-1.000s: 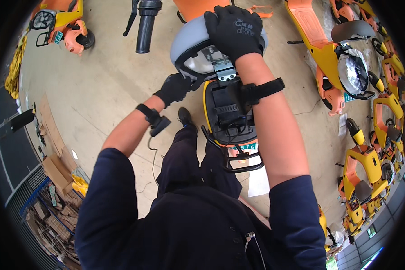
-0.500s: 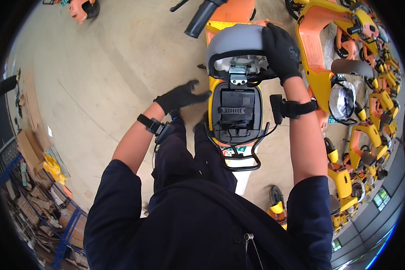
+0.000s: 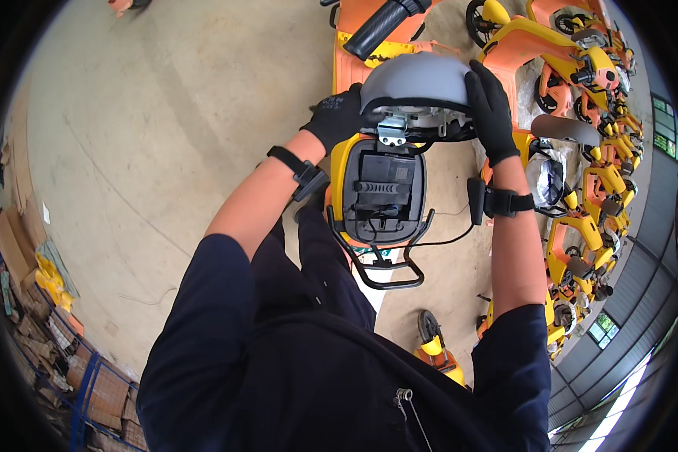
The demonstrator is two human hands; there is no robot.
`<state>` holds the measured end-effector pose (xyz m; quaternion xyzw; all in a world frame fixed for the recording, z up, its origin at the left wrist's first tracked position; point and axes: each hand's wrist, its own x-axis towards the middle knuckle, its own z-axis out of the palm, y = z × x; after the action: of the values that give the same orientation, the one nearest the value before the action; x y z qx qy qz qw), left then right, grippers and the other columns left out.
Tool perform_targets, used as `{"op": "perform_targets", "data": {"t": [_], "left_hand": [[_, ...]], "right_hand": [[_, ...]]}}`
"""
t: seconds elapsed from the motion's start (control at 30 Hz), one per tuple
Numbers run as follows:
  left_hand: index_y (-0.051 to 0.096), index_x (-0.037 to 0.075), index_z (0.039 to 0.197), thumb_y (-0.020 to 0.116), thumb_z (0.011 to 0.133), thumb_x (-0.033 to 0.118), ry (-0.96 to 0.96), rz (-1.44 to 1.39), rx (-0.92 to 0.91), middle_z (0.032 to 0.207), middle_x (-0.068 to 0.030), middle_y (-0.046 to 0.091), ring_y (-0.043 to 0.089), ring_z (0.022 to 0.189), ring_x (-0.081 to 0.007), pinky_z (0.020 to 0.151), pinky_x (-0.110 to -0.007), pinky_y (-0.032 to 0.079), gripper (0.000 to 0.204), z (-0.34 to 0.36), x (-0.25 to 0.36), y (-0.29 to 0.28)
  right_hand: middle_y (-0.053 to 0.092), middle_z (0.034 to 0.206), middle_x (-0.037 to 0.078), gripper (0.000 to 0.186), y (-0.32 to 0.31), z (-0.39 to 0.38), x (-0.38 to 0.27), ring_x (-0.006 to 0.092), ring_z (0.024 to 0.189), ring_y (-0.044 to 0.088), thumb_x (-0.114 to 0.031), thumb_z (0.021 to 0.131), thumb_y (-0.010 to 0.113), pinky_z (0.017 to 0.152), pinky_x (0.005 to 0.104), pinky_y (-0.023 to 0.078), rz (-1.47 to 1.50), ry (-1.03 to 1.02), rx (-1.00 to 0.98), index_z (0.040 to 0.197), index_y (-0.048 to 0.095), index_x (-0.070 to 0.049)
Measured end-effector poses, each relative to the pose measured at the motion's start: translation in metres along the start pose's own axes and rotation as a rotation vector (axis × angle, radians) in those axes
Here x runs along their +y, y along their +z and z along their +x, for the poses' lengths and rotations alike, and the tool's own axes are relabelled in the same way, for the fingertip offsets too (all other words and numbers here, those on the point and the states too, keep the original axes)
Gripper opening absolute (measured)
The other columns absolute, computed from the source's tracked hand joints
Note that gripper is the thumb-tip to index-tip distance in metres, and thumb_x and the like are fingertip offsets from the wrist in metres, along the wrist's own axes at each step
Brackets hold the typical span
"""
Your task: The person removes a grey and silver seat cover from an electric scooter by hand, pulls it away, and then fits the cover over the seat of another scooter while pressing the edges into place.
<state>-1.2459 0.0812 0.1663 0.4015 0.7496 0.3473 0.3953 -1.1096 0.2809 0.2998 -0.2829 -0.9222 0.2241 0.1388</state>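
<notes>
A grey scooter seat [image 3: 418,77] is tipped up on its metal hinge [image 3: 392,131], its underside facing me. Gloved in black, my left hand [image 3: 337,117] grips the seat's left edge, the fingertips partly hidden behind it. On the opposite edge my right hand [image 3: 493,111] holds the seat, fingers stretched along its side. Below the hinge lies the uncovered compartment of the yellow and orange scooter, with a black battery [image 3: 385,179] and some cables in it. A black tubular rear rack [image 3: 388,284] juts out toward me.
The scooter's black handlebar grip [image 3: 384,32] rises beyond the seat. Rows of parked yellow scooters [image 3: 539,60] line the right side. Another small-looking scooter [image 3: 438,354] stands behind on the floor. Cardboard and a blue-framed rack [image 3: 87,392] are at the lower left.
My left hand has moved up from beside the scooter onto the seat's left edge. My right hand stays on the seat's right side. The whole view has shifted slightly.
</notes>
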Motion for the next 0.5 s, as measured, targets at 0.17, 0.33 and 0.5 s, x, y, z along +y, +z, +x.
{"op": "perform_targets", "data": {"t": [0.17,0.33,0.5], "left_hand": [[0.02,0.0,0.137,0.078,0.062,0.042,0.405,-0.196,0.147,0.134,-0.0219,0.035,0.035,0.125,-0.0331,0.102,-0.038,0.031,0.104,-0.014,0.034,-0.033],[0.042,0.001,0.126,0.076,0.067,0.035,0.625,0.057,0.421,0.119,-0.0187,0.05,0.049,0.109,-0.0332,0.093,-0.039,0.041,0.076,-0.002,0.082,-0.019],[0.044,0.007,0.128,0.068,0.06,0.015,0.607,0.306,0.406,0.129,-0.0123,0.044,0.04,0.119,-0.0302,0.099,-0.042,0.031,0.072,-0.079,0.07,0.025]], "right_hand": [[0.053,0.118,0.013,0.046,-0.01,-0.015,-0.009,0.0204,0.111,0.048,-0.027,0.089,0.053,0.095,0.0296,0.036,0.443,0.217,0.039,0.124,0.046,0.002],[0.048,0.126,0.011,0.041,-0.021,-0.037,0.006,0.0184,0.116,0.045,-0.026,0.095,0.041,0.099,0.0282,0.032,0.433,0.161,0.101,0.127,0.043,0.0],[0.042,0.132,0.009,0.042,-0.041,-0.126,0.016,0.0205,0.121,0.041,-0.024,0.096,0.037,0.102,0.0314,0.03,0.668,0.349,0.144,0.132,0.037,-0.001]]}}
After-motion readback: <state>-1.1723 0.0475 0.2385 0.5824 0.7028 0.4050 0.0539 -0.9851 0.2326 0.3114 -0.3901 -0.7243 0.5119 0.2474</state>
